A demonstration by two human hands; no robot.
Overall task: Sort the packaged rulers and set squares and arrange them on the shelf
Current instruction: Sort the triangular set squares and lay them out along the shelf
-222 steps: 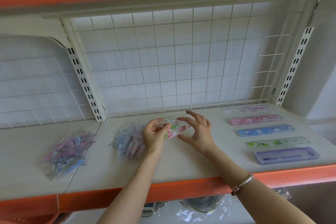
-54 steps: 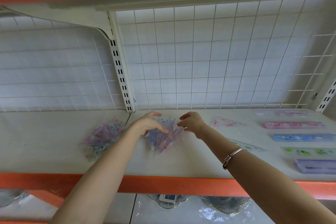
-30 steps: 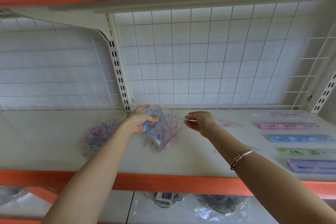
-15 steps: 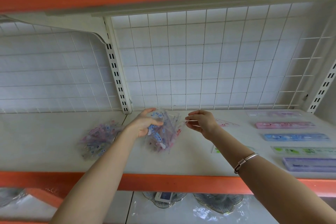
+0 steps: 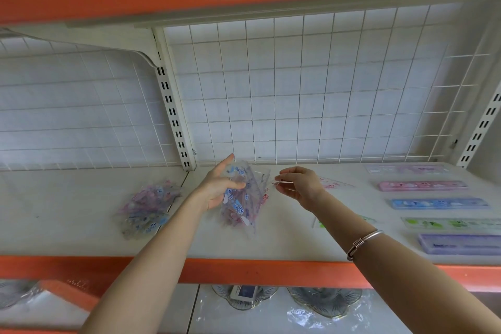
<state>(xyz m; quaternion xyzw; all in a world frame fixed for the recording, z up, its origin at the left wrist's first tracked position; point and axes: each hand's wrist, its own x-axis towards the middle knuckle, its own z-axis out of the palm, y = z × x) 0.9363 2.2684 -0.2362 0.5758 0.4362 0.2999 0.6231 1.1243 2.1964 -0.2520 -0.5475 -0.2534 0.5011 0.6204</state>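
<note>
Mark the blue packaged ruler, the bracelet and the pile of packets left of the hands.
blue packaged ruler (image 5: 439, 203), head view, middle of its top face.
bracelet (image 5: 367, 237), head view, band across the wrist.
pile of packets (image 5: 147, 206), head view, centre of the heap.

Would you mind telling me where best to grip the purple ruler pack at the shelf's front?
Probably pinch the purple ruler pack across its narrow width near its left end, from the front: it lies flat along the shelf edge, right end out of view.

Cream shelf (image 5: 67, 211), packet pile (image 5: 146, 209), pink set square (image 5: 336, 185), ruler row (image 5: 439, 203)
</note>
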